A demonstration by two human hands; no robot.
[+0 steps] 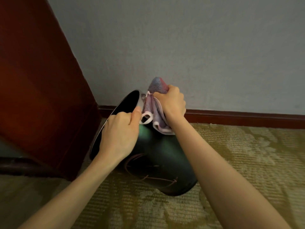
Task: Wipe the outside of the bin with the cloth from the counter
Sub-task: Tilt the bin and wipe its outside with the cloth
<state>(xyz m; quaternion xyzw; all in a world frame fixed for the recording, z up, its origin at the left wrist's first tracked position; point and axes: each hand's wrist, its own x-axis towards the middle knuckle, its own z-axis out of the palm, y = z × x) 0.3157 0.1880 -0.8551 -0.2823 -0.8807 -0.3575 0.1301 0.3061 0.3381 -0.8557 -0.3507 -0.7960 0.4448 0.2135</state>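
Note:
A dark green bin (158,164) with a metal rim stands tilted on the carpet, its open mouth turned to the left. My left hand (120,134) grips the rim near its top, thumb along the edge. My right hand (171,103) holds a bunched purple cloth (153,111) with pink edging. The cloth lies against the bin's upper side just below the rim, and part of it sticks up above my fist. Both forearms cross the lower part of the view and hide some of the bin's side.
A dark red wooden panel (38,83) stands close on the left, next to the bin's mouth. A grey wall (198,47) with a red-brown skirting board (239,117) runs behind. Patterned yellow-green carpet (257,162) covers the floor to the right and front.

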